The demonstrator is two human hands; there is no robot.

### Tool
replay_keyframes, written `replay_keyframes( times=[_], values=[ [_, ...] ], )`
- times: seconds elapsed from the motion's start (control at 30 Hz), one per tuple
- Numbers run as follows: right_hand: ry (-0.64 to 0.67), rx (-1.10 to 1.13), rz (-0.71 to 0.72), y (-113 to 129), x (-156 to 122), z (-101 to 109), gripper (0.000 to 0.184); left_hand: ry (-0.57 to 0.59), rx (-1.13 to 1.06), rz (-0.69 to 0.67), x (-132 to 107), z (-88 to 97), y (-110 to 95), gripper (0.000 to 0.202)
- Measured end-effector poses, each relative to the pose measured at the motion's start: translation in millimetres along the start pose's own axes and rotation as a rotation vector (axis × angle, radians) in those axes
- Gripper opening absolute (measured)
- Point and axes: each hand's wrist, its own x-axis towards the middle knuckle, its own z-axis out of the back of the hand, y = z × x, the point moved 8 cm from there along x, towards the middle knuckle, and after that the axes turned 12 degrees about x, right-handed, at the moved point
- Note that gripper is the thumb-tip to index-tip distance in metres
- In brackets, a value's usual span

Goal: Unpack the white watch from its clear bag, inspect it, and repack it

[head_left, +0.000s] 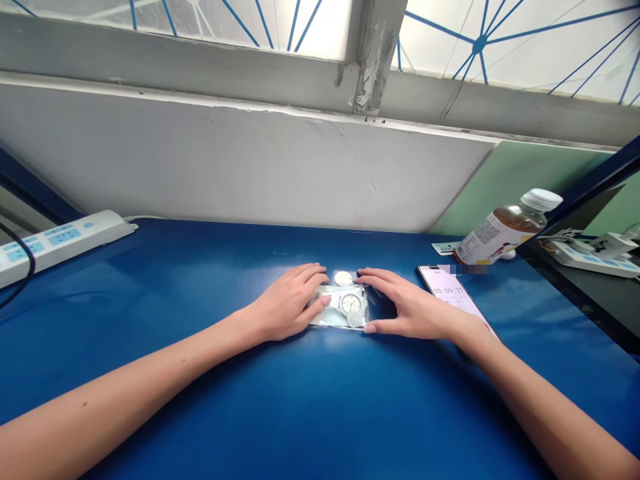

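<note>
A clear plastic packet (334, 318) with a round, watch-like dial (351, 304) showing in it lies flat on the blue tabletop (310, 407), between the two hands. The left hand (293, 301) rests over its left side, thumb across the top; whether it grips or only presses, I cannot tell. The right hand (413, 308) is loosely spread at the right edge, thumb at the near corner, index finger by the far one. A pale disc (343, 278) sits at the packet's far edge. Farther right are a smartphone (463, 297) and a capped drink bottle (503, 233); a power strip (65, 243) lies far left.
</note>
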Motion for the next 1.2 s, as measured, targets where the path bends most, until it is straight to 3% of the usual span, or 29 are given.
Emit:
replay_keyframes(
  times=[0.2,0.5,0.73,1.2],
  values=[
    [0.003,-0.017,-0.004,-0.8,-0.7,-0.6,0.085,0.024,0.004,-0.074,0.9,0.8,-5.9,0.072],
    [0.0,-0.041,0.027,1.1,-2.6,-2.2,0.096,0.014,-0.013,-0.05,0.4,-1.0,-4.1,0.069],
    [0.0,-0.041,0.02,1.4,-2.0,-2.1,0.094,0.01,-0.02,-0.055,0.5,0.2,-4.2,0.055],
    [-0.004,-0.046,0.037,0.5,-2.0,-3.0,0.093,0.027,-0.006,-0.057,1.4,-2.7,-1.7,0.065]
  ],
)
